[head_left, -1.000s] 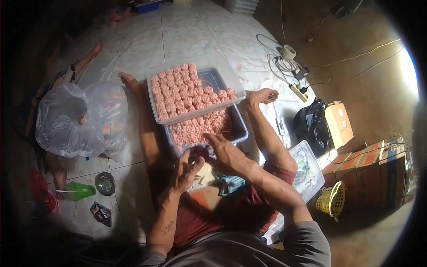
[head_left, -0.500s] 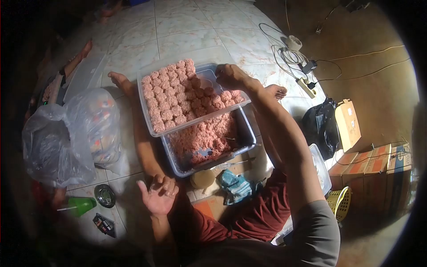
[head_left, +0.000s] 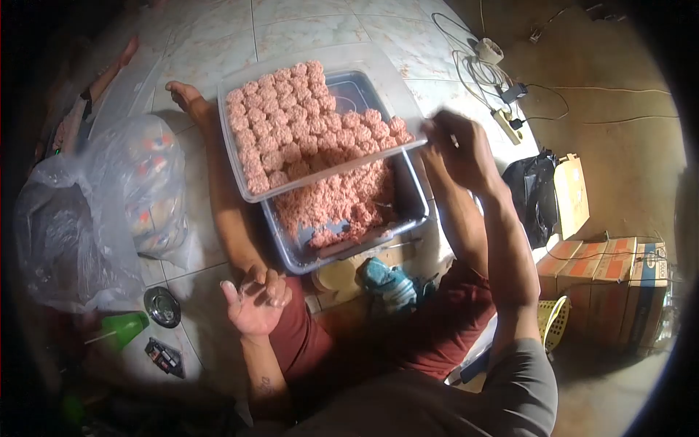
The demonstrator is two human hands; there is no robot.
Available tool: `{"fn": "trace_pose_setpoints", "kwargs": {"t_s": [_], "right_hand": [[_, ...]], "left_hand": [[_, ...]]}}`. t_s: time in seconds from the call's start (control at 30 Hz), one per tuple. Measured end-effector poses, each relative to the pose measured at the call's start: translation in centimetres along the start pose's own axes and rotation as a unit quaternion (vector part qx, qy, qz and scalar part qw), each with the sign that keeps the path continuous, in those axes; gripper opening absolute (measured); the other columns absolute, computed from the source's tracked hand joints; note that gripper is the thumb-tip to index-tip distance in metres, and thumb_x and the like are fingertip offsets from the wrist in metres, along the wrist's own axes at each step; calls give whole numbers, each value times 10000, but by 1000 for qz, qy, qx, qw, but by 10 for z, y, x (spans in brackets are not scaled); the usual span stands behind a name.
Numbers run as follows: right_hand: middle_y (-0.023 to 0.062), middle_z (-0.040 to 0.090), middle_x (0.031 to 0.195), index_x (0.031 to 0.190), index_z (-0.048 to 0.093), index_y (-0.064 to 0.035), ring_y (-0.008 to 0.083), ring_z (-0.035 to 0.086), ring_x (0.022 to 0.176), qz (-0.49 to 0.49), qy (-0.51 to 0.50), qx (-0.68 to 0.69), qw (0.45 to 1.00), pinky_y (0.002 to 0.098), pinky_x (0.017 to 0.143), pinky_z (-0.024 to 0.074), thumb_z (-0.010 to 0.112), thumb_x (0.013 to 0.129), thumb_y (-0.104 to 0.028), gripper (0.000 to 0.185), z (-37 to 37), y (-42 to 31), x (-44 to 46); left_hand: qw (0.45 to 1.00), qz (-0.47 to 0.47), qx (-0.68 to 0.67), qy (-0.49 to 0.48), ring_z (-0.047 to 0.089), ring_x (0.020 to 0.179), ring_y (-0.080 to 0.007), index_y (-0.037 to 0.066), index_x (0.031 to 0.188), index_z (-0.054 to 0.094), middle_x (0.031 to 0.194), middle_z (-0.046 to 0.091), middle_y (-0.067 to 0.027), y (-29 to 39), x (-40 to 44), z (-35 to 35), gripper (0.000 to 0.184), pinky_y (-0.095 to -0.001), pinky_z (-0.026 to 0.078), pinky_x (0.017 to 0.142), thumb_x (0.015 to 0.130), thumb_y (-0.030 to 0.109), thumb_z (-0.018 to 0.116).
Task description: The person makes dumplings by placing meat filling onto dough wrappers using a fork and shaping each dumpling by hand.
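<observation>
My left hand (head_left: 258, 302) is palm up above my left leg, thumb out and fingers loosely curled, with nothing in it. Just right of a clear plastic tray (head_left: 328, 175), my right hand (head_left: 460, 146) is blurred. Its fingertips are hidden, so I cannot tell whether it touches the tray corner. Rows of pink minced-meat balls (head_left: 280, 109) fill the tray's left and near parts. This tray rests across a blue-grey tub (head_left: 349, 251) holding loose pink mince (head_left: 320, 207). Bare tray bottom shows at its far right.
A teal cloth (head_left: 389, 280) lies by the tub's near side. Clear plastic bags (head_left: 95, 226) stand at left, near a green cup (head_left: 124, 329) and a glass ashtray (head_left: 162, 306). A power strip (head_left: 507, 125), black bag (head_left: 530, 197) and cartons (head_left: 604, 291) are at right. Another person's limb (head_left: 113, 73) shows far left.
My right hand has moved right, from over the tray's far side to beyond its right edge. Its shadow has shifted off the meatballs. My left hand keeps its pose. The view has tilted slightly.
</observation>
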State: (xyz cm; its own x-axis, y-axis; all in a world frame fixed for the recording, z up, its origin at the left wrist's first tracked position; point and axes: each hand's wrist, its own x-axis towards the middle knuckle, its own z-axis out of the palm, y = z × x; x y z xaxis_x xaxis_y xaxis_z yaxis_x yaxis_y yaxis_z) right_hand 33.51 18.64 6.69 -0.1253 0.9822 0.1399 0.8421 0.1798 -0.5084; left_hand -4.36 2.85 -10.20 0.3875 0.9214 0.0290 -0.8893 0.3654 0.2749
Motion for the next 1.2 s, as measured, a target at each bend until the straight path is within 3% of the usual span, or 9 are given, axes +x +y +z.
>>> {"fn": "trace_pose_setpoints", "kwargs": {"t_s": [0.1,0.23,0.3,0.43,0.5,0.8,0.93,1.13,1.2], "right_hand": [[113,600,783,972,706,0,127,544,705,87,5,202,975,312,641,463,618,1013,-140,170,17,-17,-90],[221,633,1243,1445,524,-113,375,588,1179,-54,-143,3,988,439,985,499,688,897,-194,577,100,37,-194],[265,548,1312,1615,315,-257,481,552,1170,33,-312,-205,927,518,1003,500,662,895,-228,799,118,-7,-235],[247,579,1190,1445,528,-174,432,597,1061,47,-235,-196,951,502,899,536,574,957,-262,499,179,10,-263],[263,597,1078,1310,596,-97,438,608,977,-3,-162,-12,987,501,860,517,589,939,-219,390,167,23,-247],[281,609,1156,1324,504,-19,444,600,1089,9,210,327,921,491,947,467,639,921,-158,447,104,-128,-164],[250,647,1042,1298,599,-67,407,638,1008,79,216,189,954,479,863,517,641,890,-146,417,92,-98,-119],[147,663,1055,1208,661,-46,290,630,994,23,300,403,864,393,897,508,600,917,-70,297,83,-43,-126],[81,663,1065,1177,666,-37,227,619,976,47,177,526,830,377,901,505,595,933,-72,256,84,-73,-159]], "left_hand": [[1000,-3,13,10,468,777,-186,54,1074,520,919,532,-77,-2,-3,0,618,-335,401,721,1004,665,463],[1000,-8,18,7,497,821,-215,-8,1254,557,1010,580,-119,-9,-4,-1,761,-358,401,761,997,696,430],[999,-17,22,29,551,918,-256,-35,1378,517,1178,623,-186,-11,-5,4,875,-393,428,849,972,735,430],[999,-40,-7,2,570,1223,-363,-56,1477,436,1426,554,-256,-16,2,35,1028,-500,419,1058,932,813,364],[999,-35,3,-19,560,1255,-369,-55,1482,430,1451,537,-255,-17,13,56,1043,-505,412,1078,929,824,340],[933,1,359,-32,497,1329,-296,-61,1482,432,1502,485,-197,-88,70,118,1015,-427,347,1157,954,799,318],[810,25,584,-49,436,1390,-301,-69,1492,408,1521,445,-214,-105,56,117,995,-433,295,1188,963,772,366],[780,-15,612,-132,410,1415,-300,-50,1494,408,1497,445,-209,-90,63,92,1015,-442,300,1192,905,767,537],[695,-26,691,-196,467,1336,-268,1,1513,399,1455,489,-169,-92,90,65,958,-425,371,1126,836,598,719]]}}
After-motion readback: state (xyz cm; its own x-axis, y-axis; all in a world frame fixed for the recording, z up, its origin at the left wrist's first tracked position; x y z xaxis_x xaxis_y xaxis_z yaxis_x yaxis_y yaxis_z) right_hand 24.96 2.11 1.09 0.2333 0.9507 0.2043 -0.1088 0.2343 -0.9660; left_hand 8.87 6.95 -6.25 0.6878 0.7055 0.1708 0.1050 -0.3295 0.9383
